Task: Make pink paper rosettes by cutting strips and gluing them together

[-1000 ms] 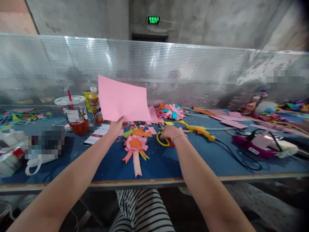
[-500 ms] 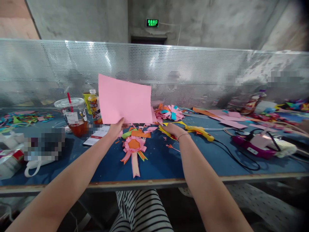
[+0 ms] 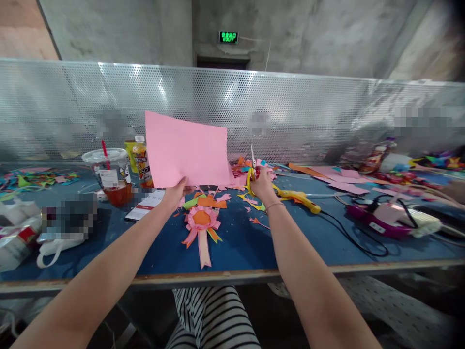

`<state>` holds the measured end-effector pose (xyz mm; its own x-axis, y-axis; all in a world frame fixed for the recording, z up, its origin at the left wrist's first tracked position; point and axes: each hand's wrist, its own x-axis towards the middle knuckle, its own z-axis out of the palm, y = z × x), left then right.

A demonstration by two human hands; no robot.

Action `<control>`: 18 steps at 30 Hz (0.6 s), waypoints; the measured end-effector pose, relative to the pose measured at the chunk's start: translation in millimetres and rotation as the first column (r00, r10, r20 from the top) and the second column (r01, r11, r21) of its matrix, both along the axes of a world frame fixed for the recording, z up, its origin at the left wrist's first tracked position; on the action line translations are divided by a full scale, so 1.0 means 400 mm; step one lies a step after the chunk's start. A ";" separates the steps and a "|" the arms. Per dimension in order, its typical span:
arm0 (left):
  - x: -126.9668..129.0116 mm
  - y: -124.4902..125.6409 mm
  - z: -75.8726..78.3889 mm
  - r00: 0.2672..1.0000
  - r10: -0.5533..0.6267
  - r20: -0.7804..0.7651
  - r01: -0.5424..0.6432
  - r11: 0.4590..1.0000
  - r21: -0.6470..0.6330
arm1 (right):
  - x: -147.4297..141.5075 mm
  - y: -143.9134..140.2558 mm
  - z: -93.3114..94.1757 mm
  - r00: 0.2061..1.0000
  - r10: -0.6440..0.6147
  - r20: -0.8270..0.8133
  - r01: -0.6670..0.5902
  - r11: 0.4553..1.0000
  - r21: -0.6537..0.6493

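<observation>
My left hand (image 3: 177, 193) pinches the lower edge of a pink sheet of paper (image 3: 189, 150), which stands up above the table. To its right, my right hand (image 3: 262, 183) is closed around the yellow handles of a pair of scissors (image 3: 252, 172), blades pointing up and apart from the paper. Below and between my hands lies a pink and orange paper rosette (image 3: 202, 219) with ribbon tails. Behind my right hand sits another pink and blue paper rosette (image 3: 268, 169), partly covered. Paper scraps (image 3: 208, 200) are strewn near the sheet's lower edge.
A yellow glue gun (image 3: 300, 201) with a black cord lies right of my right hand. Left stand a drink cup (image 3: 115, 177), a bottle (image 3: 142, 162) and a phone (image 3: 145, 205). A purple power strip (image 3: 379, 222) and pink sheets (image 3: 348, 188) are at right. A perforated metal screen (image 3: 308, 116) closes the back.
My right hand has lifted the scissors off the table, and their blades now point upward. The pink sheet in my left hand has hardly moved.
</observation>
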<state>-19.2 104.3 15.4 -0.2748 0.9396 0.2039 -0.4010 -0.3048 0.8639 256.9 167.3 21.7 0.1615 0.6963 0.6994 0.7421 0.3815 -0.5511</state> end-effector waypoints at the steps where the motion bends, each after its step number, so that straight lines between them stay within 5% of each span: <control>1: 0.000 0.000 0.000 1.000 -0.001 0.000 0.001 1.000 0.004 | -0.004 -0.002 -0.003 0.998 -0.032 0.050 0.031 0.999 0.023; 5: 0.000 -0.003 0.002 1.000 -0.003 -0.003 0.003 1.000 0.005 | -0.005 -0.007 -0.019 0.991 -0.040 0.126 0.039 0.999 0.009; 12: 0.011 -0.015 0.011 1.000 -0.005 -0.029 0.005 1.000 -0.011 | 0.017 -0.031 0.009 0.993 -0.111 0.028 0.109 0.992 0.067; 18: 0.020 -0.025 0.020 0.998 0.018 -0.065 -0.022 0.998 -0.061 | 0.021 -0.036 0.039 0.976 0.078 -0.201 -0.057 0.993 0.107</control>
<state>-11.1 94.3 23.4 -0.2821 0.9453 0.1636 -0.3383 -0.2576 0.9051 265.2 152.8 37.2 0.2633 0.6390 0.7227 0.5880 0.4876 -0.6454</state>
